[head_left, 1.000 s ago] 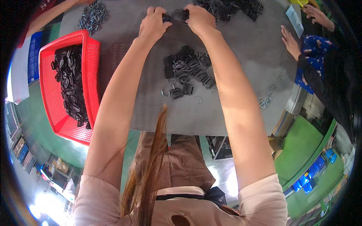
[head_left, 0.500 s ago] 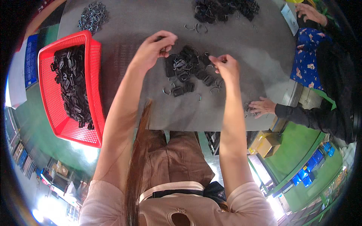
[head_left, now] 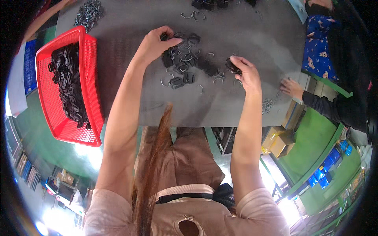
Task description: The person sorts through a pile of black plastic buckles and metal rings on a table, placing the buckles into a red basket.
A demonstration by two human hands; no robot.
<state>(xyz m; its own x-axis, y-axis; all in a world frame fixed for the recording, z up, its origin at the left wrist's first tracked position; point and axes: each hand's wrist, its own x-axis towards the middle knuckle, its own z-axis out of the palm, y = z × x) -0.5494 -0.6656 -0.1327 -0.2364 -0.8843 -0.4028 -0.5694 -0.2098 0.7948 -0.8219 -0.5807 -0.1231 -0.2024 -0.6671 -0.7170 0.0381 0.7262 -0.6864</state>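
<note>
A loose pile of black plastic buckles (head_left: 183, 65) lies on the grey table, with bent metal hooks (head_left: 217, 77) scattered among and beside it. My left hand (head_left: 155, 46) is at the pile's upper left edge, its thumb and fingers closed around a dark piece that looks like a buckle; the fingers partly hide it. To the right of the pile, my right hand (head_left: 247, 74) is held apart from it. A black buckle (head_left: 233, 67) is pinched between its thumb and fingers.
At the left stands a red plastic basket (head_left: 89, 82) holding many black buckles. Heaps of metal hooks (head_left: 89, 15) and black parts (head_left: 208, 4) lie on the table's far side. A co-worker's hand (head_left: 291, 88) rests at the right edge near small hooks (head_left: 267, 105).
My right hand has moved right, away from the pile, and a black buckle now shows in it. My left hand has come onto the pile's edge. The co-worker's hand has left the small hooks.
</note>
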